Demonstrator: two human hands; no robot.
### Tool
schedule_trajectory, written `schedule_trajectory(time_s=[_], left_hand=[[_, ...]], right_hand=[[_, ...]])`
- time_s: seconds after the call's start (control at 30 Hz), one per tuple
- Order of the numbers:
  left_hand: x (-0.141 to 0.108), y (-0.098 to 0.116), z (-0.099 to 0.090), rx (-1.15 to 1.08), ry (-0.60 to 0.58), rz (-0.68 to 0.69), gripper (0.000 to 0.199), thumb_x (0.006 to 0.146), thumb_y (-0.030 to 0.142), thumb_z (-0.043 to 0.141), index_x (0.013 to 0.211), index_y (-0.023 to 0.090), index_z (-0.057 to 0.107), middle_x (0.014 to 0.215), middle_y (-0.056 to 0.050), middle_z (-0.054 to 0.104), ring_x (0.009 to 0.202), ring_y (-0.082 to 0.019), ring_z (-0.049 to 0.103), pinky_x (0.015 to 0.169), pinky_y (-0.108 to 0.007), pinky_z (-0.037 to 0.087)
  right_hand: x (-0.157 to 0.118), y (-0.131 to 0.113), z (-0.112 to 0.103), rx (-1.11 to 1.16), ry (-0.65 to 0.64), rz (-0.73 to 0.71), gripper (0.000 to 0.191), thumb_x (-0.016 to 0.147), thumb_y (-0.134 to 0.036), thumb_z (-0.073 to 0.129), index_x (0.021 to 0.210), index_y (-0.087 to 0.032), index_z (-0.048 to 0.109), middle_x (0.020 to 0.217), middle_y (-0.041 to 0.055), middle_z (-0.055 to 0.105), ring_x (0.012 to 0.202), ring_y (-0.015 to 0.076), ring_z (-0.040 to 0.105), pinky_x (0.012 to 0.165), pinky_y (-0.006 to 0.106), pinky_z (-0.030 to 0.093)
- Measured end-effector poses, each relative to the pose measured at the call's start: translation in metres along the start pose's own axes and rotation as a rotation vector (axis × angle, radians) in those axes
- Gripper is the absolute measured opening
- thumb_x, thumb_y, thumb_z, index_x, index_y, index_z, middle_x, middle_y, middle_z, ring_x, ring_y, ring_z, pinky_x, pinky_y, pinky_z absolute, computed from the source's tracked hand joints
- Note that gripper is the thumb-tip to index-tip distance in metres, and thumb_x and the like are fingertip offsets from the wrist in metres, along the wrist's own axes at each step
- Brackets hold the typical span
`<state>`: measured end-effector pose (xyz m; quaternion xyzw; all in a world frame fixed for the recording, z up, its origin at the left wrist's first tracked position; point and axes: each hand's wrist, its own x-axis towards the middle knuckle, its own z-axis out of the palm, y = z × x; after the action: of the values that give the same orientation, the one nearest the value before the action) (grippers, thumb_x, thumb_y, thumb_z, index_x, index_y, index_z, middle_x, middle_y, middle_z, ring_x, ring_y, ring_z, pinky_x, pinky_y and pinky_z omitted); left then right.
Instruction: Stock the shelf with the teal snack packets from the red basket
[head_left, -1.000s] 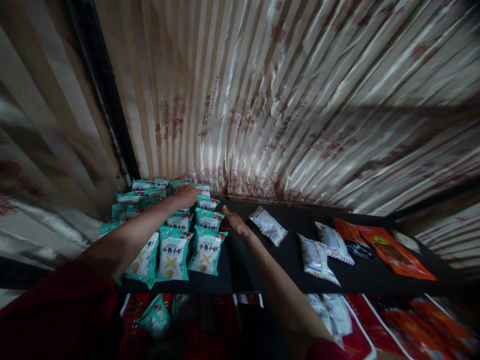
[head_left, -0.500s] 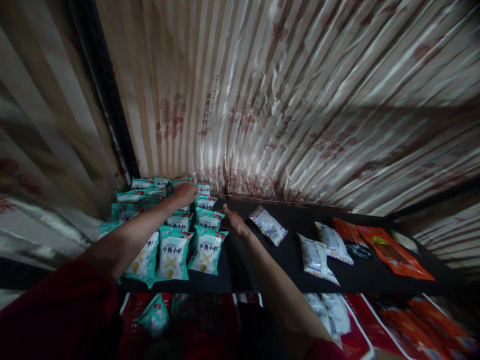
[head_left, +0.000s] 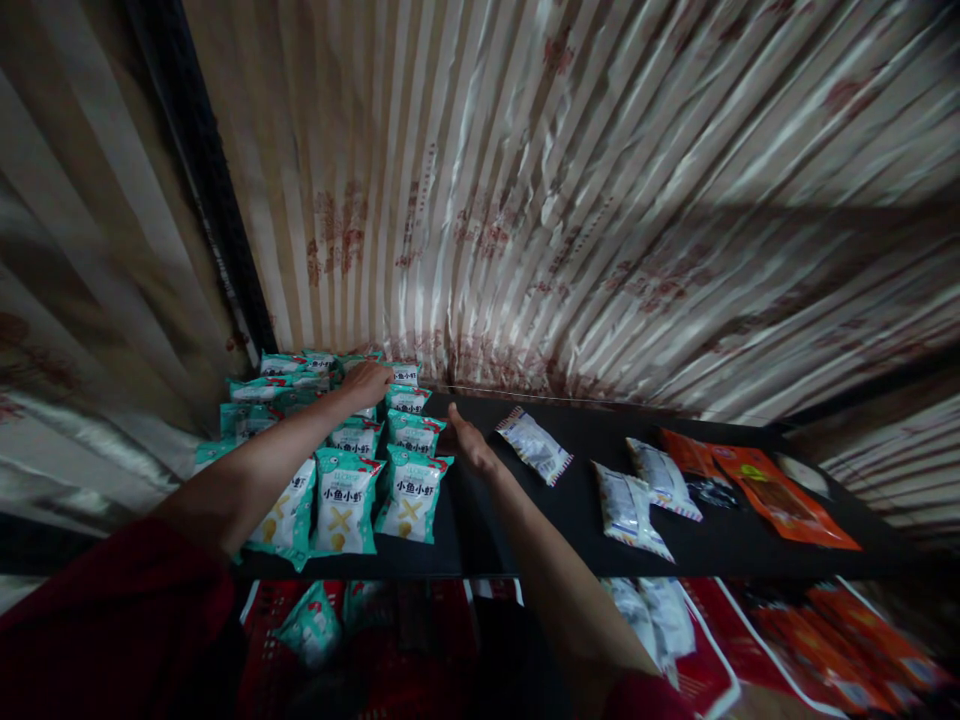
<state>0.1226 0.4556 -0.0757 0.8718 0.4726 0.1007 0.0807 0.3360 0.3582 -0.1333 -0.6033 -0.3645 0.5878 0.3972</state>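
Several teal-and-white snack bags (head_left: pixel 345 503) stand in rows at the left of a black shelf (head_left: pixel 555 530). My left hand (head_left: pixel 367 384) reaches over them to the back rows, its fingers at a rear bag (head_left: pixel 406 374); its fingertips are too hidden to show whether they grip it. Beside the right-hand column of bags is my right hand (head_left: pixel 470 440), with thumb and fingers apart and nothing seen in it. To its right a white-and-blue packet (head_left: pixel 534 445) lies flat on the shelf.
Two more white packets (head_left: pixel 631 510) and orange packages (head_left: pixel 780 495) lie farther right. Below the shelf front are red baskets (head_left: pixel 705 650) holding teal, white and orange packages. A striped curtain (head_left: pixel 480 200) hangs behind, with a dark post (head_left: pixel 202 170) at left.
The view has shifted slightly, so the shelf and its bags sit a little higher in the picture. Both hands keep nearly the same places among the bags.
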Motion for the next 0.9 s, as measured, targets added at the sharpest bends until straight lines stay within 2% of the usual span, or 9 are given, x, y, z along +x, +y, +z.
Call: schedule_trajectory(time_s=[0.13, 0.27, 0.4, 0.5, 0.57, 0.7, 0.77, 0.9], left_hand=[[-0.002, 0.001, -0.001, 0.019, 0.007, 0.010, 0.016, 0.076, 0.015, 0.053, 0.081, 0.020, 0.067, 0.084, -0.004, 0.069, 0.086, -0.018, 0.061, 0.076, -0.027, 0.045], [-0.007, 0.004, -0.004, 0.034, 0.019, 0.028, 0.019, 0.078, 0.015, 0.051, 0.086, 0.020, 0.067, 0.089, -0.004, 0.069, 0.092, -0.019, 0.060, 0.083, -0.029, 0.044], [-0.018, 0.010, -0.008, 0.023, 0.078, 0.077, 0.022, 0.080, 0.017, 0.049, 0.094, 0.019, 0.067, 0.100, -0.006, 0.067, 0.102, -0.019, 0.057, 0.093, -0.030, 0.041], [-0.030, 0.015, -0.015, -0.006, 0.116, 0.142, 0.023, 0.081, 0.017, 0.047, 0.094, 0.018, 0.067, 0.100, -0.007, 0.067, 0.100, -0.019, 0.057, 0.092, -0.031, 0.042], [-0.038, 0.019, -0.020, -0.007, 0.090, 0.188, 0.023, 0.083, 0.019, 0.046, 0.095, 0.019, 0.066, 0.098, -0.005, 0.067, 0.098, -0.019, 0.058, 0.090, -0.031, 0.043], [-0.054, 0.026, -0.027, 0.024, -0.040, 0.244, 0.023, 0.084, 0.020, 0.045, 0.092, 0.021, 0.066, 0.096, -0.004, 0.068, 0.095, -0.018, 0.059, 0.085, -0.029, 0.044], [-0.059, 0.030, -0.028, 0.025, -0.075, 0.231, 0.023, 0.083, 0.019, 0.046, 0.094, 0.021, 0.066, 0.099, -0.004, 0.068, 0.096, -0.019, 0.060, 0.084, -0.029, 0.044], [-0.064, 0.032, -0.023, -0.016, -0.071, 0.186, 0.023, 0.081, 0.018, 0.050, 0.098, 0.023, 0.066, 0.106, -0.003, 0.067, 0.101, -0.018, 0.059, 0.087, -0.028, 0.044]], right_hand=[[-0.001, 0.000, 0.001, 0.055, -0.009, 0.037, 0.066, 0.087, -0.065, 0.029, 0.091, -0.012, 0.068, 0.079, 0.0119, 0.070, 0.068, 0.0182, 0.066, 0.069, 0.031, 0.053], [-0.012, 0.000, 0.001, 0.019, -0.028, 0.006, 0.071, 0.084, -0.070, 0.026, 0.086, -0.013, 0.069, 0.081, 0.0123, 0.071, 0.073, 0.0191, 0.067, 0.073, 0.031, 0.052], [-0.034, 0.003, -0.004, -0.030, 0.035, -0.074, 0.069, 0.087, -0.067, 0.026, 0.088, -0.014, 0.071, 0.083, 0.0117, 0.071, 0.080, 0.0194, 0.067, 0.079, 0.033, 0.050], [-0.052, 0.006, -0.008, -0.039, 0.090, -0.082, 0.066, 0.087, -0.065, 0.029, 0.090, -0.014, 0.071, 0.085, 0.0118, 0.071, 0.080, 0.0191, 0.067, 0.079, 0.033, 0.050], [-0.062, 0.008, -0.008, -0.040, 0.090, -0.066, 0.067, 0.087, -0.065, 0.028, 0.090, -0.014, 0.071, 0.083, 0.0119, 0.071, 0.076, 0.0188, 0.067, 0.077, 0.032, 0.051], [-0.078, 0.009, -0.003, -0.006, 0.023, -0.059, 0.068, 0.088, -0.065, 0.025, 0.091, -0.013, 0.070, 0.082, 0.0116, 0.071, 0.071, 0.0178, 0.066, 0.074, 0.031, 0.051], [-0.082, 0.011, 0.000, 0.007, 0.007, -0.060, 0.068, 0.088, -0.065, 0.024, 0.090, -0.014, 0.069, 0.083, 0.0113, 0.071, 0.071, 0.0176, 0.066, 0.073, 0.031, 0.051], [-0.084, 0.017, 0.006, 0.005, -0.005, -0.053, 0.067, 0.084, -0.070, 0.029, 0.078, -0.016, 0.068, 0.079, 0.0103, 0.069, 0.074, 0.0191, 0.065, 0.072, 0.031, 0.052]])
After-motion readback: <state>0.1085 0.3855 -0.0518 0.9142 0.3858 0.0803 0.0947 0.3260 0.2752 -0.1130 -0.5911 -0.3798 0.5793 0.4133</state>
